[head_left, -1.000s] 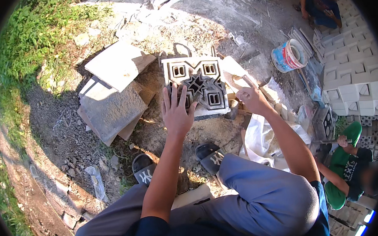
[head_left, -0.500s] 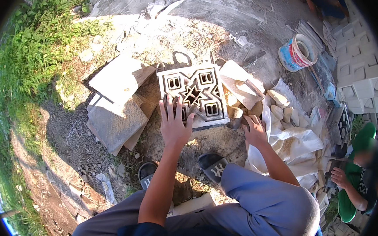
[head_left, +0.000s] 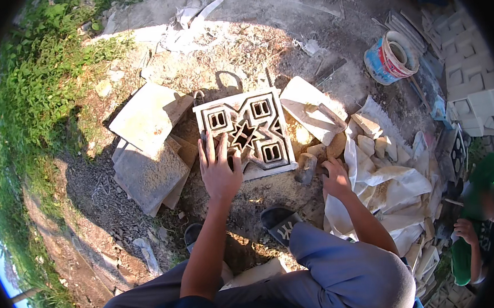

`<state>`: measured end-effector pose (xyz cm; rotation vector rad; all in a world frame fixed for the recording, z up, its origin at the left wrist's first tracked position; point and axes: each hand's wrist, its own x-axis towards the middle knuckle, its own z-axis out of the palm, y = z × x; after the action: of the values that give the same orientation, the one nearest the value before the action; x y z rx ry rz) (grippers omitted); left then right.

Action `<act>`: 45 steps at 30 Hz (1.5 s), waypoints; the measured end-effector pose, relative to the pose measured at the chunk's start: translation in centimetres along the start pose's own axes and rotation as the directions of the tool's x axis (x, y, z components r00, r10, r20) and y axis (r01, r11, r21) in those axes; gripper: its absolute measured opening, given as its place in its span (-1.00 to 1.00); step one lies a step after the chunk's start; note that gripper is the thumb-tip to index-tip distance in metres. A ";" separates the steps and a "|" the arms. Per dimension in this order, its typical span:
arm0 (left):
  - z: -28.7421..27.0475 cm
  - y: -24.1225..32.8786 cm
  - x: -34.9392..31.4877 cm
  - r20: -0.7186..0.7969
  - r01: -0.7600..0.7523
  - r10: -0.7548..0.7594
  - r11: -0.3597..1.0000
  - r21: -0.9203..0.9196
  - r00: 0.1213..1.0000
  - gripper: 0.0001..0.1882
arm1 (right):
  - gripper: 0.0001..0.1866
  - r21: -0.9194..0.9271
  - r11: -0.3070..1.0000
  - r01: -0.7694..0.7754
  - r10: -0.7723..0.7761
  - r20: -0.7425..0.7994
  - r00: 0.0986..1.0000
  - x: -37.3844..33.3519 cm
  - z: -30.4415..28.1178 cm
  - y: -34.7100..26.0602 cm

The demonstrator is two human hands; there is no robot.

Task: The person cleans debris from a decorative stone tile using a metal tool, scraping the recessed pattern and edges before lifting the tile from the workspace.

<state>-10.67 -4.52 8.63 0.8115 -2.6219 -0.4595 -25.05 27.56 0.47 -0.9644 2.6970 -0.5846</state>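
A square patterned block mould (head_left: 242,101), with a star-shaped opening at its centre and rectangular openings around it, lies on the ground before me. My left hand (head_left: 221,176) rests on its near left corner, fingers spread and holding nothing. To the right of the mould, my right hand (head_left: 337,181) is low beside a rounded, dark-sided stone (head_left: 306,169). Its fingers are apart and slightly bent, with the tips partly hidden among the stones; nothing shows in its grasp. A white sack (head_left: 370,188) lies against that hand.
Flat slabs (head_left: 151,175) are stacked left of the mould. Another slab (head_left: 311,108) lies to its right, near loose stones (head_left: 367,124). A blue and white bucket (head_left: 388,64) stands farther right. Pale blocks (head_left: 471,89) are stacked at the right edge. A person in a green cap (head_left: 484,170) sits at lower right.
The whole view has shifted a little, and the mould appears slightly turned counterclockwise. My left hand stays on its corner with the fingers shifted left. My right hand remains by the stones.
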 end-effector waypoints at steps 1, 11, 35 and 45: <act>0.0 0.0 0.0 0.003 0.008 -0.008 1.000 0.024 1.000 -0.47 | -0.62 0.060 0.997 -0.047 0.045 0.038 0.998 0.2 -0.2 -0.4; 0.2 1.0 0.2 -0.181 -0.053 0.054 0.999 0.006 0.982 -0.57 | -0.69 0.360 0.928 -0.091 0.109 -0.029 0.994 1.3 -1.1 -0.8; -0.2 -2.8 3.1 0.018 -0.135 0.139 0.979 -0.150 0.990 -0.31 | -0.73 0.268 0.915 0.300 -0.396 0.461 0.794 15.9 -12.7 -18.8; -1.5 -2.1 3.8 0.231 -0.023 0.014 0.999 0.036 0.973 0.13 | -0.61 0.153 0.983 0.105 -0.172 0.540 0.824 15.7 -6.1 -21.6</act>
<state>-11.99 -8.76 10.01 0.7868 -2.8575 -0.5279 -26.94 4.00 14.30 -1.1026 2.0686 -0.4009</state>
